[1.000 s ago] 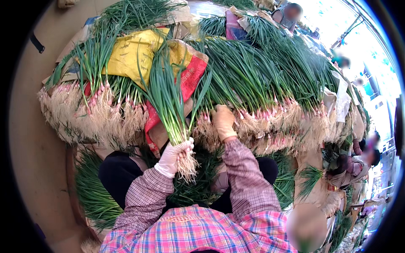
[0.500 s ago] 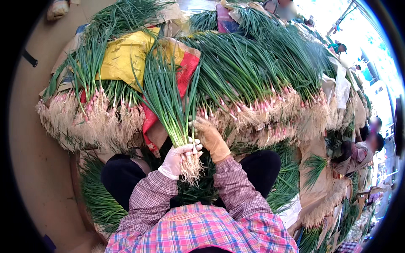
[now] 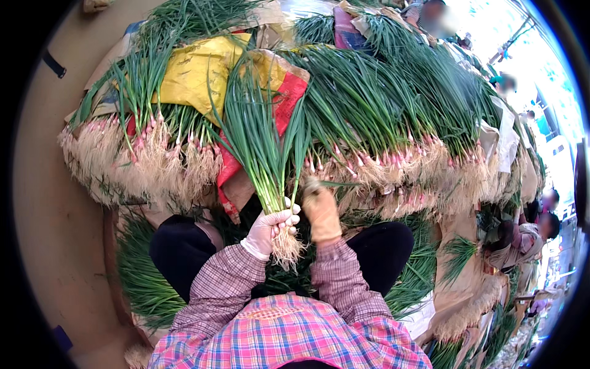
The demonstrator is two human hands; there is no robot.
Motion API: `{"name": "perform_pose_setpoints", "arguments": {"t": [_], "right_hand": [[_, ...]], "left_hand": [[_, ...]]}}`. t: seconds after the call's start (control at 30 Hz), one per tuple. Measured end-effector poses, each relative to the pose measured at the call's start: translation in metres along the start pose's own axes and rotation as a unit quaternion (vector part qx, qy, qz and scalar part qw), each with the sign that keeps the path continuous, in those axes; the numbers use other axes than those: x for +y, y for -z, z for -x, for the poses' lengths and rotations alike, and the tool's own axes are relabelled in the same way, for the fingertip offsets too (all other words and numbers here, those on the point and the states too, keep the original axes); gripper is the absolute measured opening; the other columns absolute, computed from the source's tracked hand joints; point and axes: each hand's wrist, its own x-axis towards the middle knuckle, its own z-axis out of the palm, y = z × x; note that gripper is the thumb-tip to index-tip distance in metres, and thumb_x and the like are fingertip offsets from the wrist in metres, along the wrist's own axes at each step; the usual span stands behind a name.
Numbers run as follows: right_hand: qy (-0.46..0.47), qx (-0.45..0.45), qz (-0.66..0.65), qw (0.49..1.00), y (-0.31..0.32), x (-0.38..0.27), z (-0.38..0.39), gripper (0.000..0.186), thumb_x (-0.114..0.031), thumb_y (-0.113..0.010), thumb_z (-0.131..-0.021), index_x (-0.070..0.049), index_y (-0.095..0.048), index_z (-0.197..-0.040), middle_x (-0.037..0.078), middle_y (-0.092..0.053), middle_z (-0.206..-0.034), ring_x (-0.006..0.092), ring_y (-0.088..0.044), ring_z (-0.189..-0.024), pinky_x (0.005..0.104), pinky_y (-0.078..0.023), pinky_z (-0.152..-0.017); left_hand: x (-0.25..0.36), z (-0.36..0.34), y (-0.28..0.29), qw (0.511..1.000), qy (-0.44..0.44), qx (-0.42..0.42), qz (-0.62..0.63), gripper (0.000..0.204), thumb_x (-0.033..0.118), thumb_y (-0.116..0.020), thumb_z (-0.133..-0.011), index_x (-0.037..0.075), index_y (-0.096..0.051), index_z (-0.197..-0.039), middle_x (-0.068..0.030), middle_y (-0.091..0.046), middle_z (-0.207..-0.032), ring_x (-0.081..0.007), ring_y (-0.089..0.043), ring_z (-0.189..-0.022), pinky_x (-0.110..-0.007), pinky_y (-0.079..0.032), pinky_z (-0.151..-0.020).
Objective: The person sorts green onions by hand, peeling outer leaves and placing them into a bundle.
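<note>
My left hand (image 3: 274, 225), in a white glove, is closed around a bunch of green garlic (image 3: 265, 194) just above its pale roots. White bulbs show beside the fingers. The long leaves point away from me, toward the pile. To the right of the bunch, my right hand (image 3: 319, 212), in a tan glove, is closed and apart from the held stems. Motion blurs its fingers. A single green leaf (image 3: 338, 184) sticks out from them to the right.
A broad pile of green garlic (image 3: 369, 104) lies ahead, roots toward me. Yellow sacking (image 3: 200, 71) and red sacking (image 3: 290, 101) lie on it. More green garlic (image 3: 144, 277) lies beside my left knee. Another person (image 3: 528, 240) sits at the far right.
My right hand has moved right, away from the bulbs, and a green leaf now shows at its fingers. My left hand keeps its hold on the bunch. The view has shifted slightly.
</note>
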Motion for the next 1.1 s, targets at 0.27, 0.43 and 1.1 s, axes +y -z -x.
{"name": "perform_pose_setpoints", "arguments": {"t": [0.27, 0.43, 1.1], "right_hand": [[-0.136, -0.212, -0.212, 0.944, -0.012, -0.003, -0.013, 0.021, -0.015, -0.057, -0.088, 0.0, -0.058, -0.104, 0.002, -0.063, -0.087, 0.0059, -0.053, -0.064, 0.019, -0.048, -0.058], [-0.057, -0.157, -0.154, 0.974, -0.005, 0.008, 0.001, 0.022, -0.015, -0.049, -0.092, 0.002, -0.058, -0.104, 0.007, -0.063, -0.088, 0.0131, -0.06, -0.071, 0.0242, -0.051, -0.063], [0.208, -0.037, 0.583, 0.785, 0.047, 0.012, 0.006, 0.023, -0.023, -0.064, -0.08, -0.002, -0.058, -0.087, 0.012, -0.062, -0.081, 0.0256, -0.061, -0.069, 0.036, -0.049, -0.06]], "left_hand": [[0.008, 0.0, 0.0, 0.994, 0.093, 0.031, -0.047, 0.022, 0.01, -0.052, -0.088, -0.005, -0.053, -0.105, -0.007, -0.057, -0.081, -0.0108, -0.052, -0.068, -0.023, -0.047, -0.057], [0.006, -0.006, 0.004, 0.992, 0.114, 0.016, -0.06, 0.023, 0.011, -0.054, -0.088, -0.006, -0.053, -0.104, -0.0052, -0.057, -0.076, -0.0102, -0.055, -0.065, -0.024, -0.048, -0.056], [0.023, -0.001, -0.011, 0.992, -0.084, -0.006, -0.089, 0.043, 0.006, -0.062, -0.082, -0.001, -0.043, -0.12, -0.0012, -0.05, -0.074, -0.0064, -0.049, -0.063, -0.021, -0.048, -0.062]]}}
